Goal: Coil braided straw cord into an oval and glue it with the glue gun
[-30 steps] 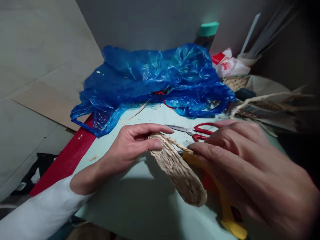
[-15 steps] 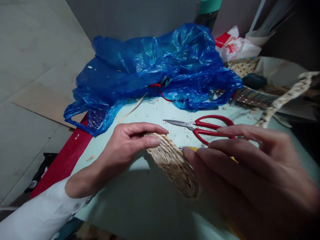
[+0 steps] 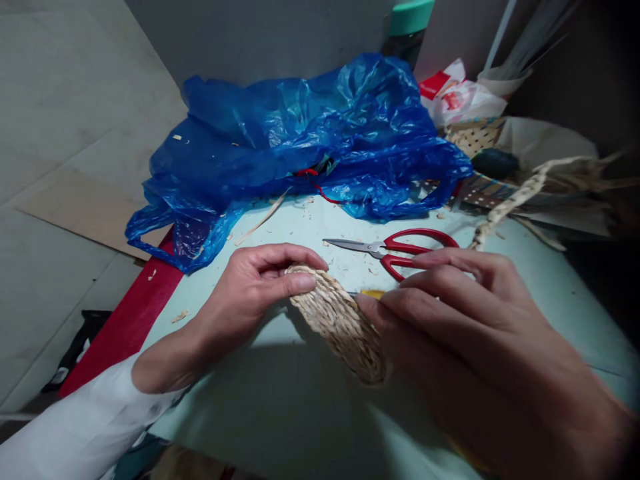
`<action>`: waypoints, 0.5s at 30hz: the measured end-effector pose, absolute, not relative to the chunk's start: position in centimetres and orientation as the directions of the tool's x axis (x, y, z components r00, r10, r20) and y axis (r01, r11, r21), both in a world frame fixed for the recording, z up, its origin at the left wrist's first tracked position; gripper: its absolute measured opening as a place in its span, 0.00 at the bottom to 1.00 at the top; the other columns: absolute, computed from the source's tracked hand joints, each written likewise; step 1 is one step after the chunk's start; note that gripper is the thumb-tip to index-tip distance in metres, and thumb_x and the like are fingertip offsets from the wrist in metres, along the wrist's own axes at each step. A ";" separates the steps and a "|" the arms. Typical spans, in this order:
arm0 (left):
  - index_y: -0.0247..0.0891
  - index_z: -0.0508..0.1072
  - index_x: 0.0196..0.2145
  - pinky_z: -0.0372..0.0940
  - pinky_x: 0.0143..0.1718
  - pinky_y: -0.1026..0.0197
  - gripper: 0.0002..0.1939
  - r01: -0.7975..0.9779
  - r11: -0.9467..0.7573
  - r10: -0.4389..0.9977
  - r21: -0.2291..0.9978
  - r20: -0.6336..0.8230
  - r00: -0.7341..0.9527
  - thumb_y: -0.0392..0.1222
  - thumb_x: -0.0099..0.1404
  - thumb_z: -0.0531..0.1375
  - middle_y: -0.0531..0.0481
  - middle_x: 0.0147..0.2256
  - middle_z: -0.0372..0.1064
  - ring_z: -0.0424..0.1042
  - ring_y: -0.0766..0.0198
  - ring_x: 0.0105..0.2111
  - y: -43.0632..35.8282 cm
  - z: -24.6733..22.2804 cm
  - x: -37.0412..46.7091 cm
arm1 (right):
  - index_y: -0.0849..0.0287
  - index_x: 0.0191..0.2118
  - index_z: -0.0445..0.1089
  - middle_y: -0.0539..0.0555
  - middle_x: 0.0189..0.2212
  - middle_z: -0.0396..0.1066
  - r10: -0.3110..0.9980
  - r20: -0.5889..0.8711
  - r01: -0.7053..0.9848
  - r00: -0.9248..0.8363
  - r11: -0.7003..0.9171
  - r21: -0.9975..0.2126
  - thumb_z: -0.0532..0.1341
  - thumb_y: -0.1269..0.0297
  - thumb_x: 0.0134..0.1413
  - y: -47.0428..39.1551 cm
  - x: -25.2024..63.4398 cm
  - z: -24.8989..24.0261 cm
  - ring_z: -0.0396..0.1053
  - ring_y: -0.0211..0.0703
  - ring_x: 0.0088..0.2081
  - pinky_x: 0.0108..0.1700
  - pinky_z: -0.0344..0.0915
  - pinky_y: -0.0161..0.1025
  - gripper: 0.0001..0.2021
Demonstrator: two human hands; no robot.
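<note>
A flat oval piece of woven straw braid (image 3: 340,323) hangs tilted over the pale table, its upper left end pinched between the thumb and fingers of my left hand (image 3: 273,277). My right hand (image 3: 465,327) is closed at the piece's right edge, thumb and fingers pressed together. What it grips is mostly hidden. A thin metal tip and a bit of yellow (image 3: 371,294) show just above its fingertips. Red-handled scissors (image 3: 377,248) lie on the table behind the hands, partly covered by my right fingers. A loose braid (image 3: 510,203) rises beyond my right hand.
A crumpled blue plastic bag (image 3: 300,133) spreads across the back of the pale table (image 3: 280,433). At the back right are a woven basket (image 3: 475,137) and a red and white bag (image 3: 463,97). Straw scraps dot the tabletop, and a long strip (image 3: 265,219) lies near the bag.
My right hand has shifted a little left, and the loose braid beyond it has swung left and lower. The left hand's pinch is unchanged. The whole view has moved slightly.
</note>
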State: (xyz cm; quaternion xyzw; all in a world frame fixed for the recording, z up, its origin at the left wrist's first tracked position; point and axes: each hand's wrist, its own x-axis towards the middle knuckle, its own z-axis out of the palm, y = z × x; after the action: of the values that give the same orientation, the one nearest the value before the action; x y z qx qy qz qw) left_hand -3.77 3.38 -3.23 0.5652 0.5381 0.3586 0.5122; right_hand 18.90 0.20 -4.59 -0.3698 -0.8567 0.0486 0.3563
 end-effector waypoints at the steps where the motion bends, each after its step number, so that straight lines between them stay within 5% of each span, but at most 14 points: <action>1: 0.40 0.83 0.34 0.68 0.34 0.64 0.07 0.237 0.107 0.976 0.965 -0.148 0.162 0.42 0.57 0.71 0.50 0.32 0.79 0.74 0.63 0.32 3.4 -3.3 -3.8 | 0.56 0.35 0.71 0.49 0.31 0.69 0.671 0.566 0.595 -0.479 0.722 -0.353 0.53 0.72 0.69 0.2 18.9 -4.6 0.64 0.43 0.39 0.61 0.51 0.43 0.12; 7: 0.40 0.83 0.34 0.68 0.33 0.65 0.07 0.223 0.124 0.975 0.967 -0.160 0.152 0.43 0.57 0.71 0.51 0.31 0.78 0.73 0.64 0.31 3.3 -3.4 -3.6 | 0.57 0.29 0.67 0.51 0.29 0.67 0.701 0.555 0.567 -0.448 0.702 -0.430 0.50 0.75 0.68 0.1 18.5 -4.5 0.62 0.43 0.40 0.54 0.54 0.41 0.17; 12: 0.40 0.83 0.35 0.68 0.34 0.66 0.07 0.203 0.140 0.975 0.969 -0.171 0.144 0.42 0.58 0.71 0.51 0.32 0.78 0.73 0.65 0.32 3.2 -3.3 -3.3 | 0.60 0.33 0.65 0.51 0.30 0.65 0.594 0.519 0.448 -0.615 0.805 -0.390 0.54 0.78 0.58 0.3 19.1 -3.8 0.60 0.42 0.35 0.50 0.56 0.48 0.08; 15: 0.40 0.82 0.35 0.67 0.34 0.66 0.07 0.171 0.166 0.975 0.971 -0.188 0.122 0.42 0.57 0.71 0.51 0.32 0.78 0.72 0.66 0.31 3.1 -3.6 -3.3 | 0.63 0.37 0.68 0.53 0.32 0.65 0.604 0.488 0.455 -0.631 0.797 -0.398 0.58 0.70 0.60 0.2 19.4 -3.5 0.60 0.45 0.36 0.49 0.57 0.51 0.02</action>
State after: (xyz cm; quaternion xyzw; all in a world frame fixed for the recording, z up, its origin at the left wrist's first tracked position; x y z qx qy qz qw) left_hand -3.28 3.13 -3.60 0.5251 0.5455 0.3759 0.5342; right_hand 19.37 0.19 -3.50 -0.2957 -0.8950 0.1191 0.3119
